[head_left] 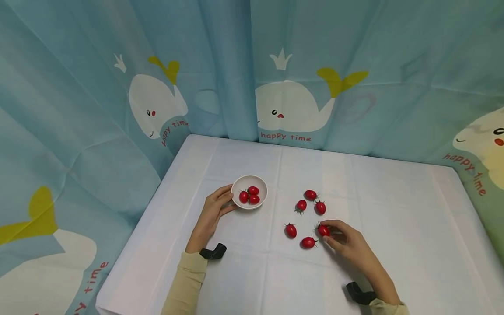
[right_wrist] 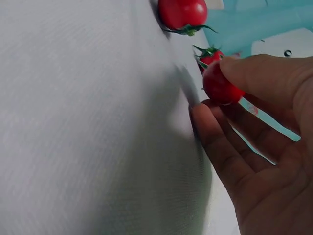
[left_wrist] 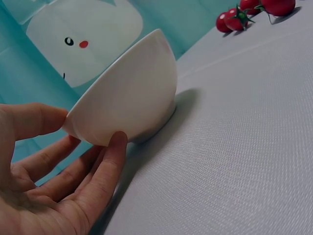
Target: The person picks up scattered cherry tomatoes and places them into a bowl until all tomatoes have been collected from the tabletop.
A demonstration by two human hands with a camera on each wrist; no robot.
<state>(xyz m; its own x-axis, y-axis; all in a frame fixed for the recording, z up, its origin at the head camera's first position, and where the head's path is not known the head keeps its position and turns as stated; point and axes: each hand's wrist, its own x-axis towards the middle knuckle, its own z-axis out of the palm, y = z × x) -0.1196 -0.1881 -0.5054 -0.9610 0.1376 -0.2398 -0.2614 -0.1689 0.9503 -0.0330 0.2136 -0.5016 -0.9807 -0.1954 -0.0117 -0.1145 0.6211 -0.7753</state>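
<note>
My left hand point(head_left: 211, 211) holds a small white bowl point(head_left: 261, 185) at its left side. In the left wrist view, the thumb lies at the rim of the bowl point(left_wrist: 129, 88) and the fingers touch its underside. Three red cherry tomatoes point(head_left: 253, 199) lie inside. To the right, my right hand point(head_left: 350, 243) pinches a cherry tomato point(head_left: 323, 230) between thumb and fingers. The right wrist view shows that tomato point(right_wrist: 220, 87) just above the cloth, with fingertips near the surface. Several loose cherry tomatoes point(head_left: 291, 231) lie between the bowl and my right hand.
A white cloth point(head_left: 393, 210) covers the table. Blue curtains point(head_left: 232, 65) printed with whales hang along its back and left side. Dark straps with black mounts point(head_left: 214, 252) sit at both wrists.
</note>
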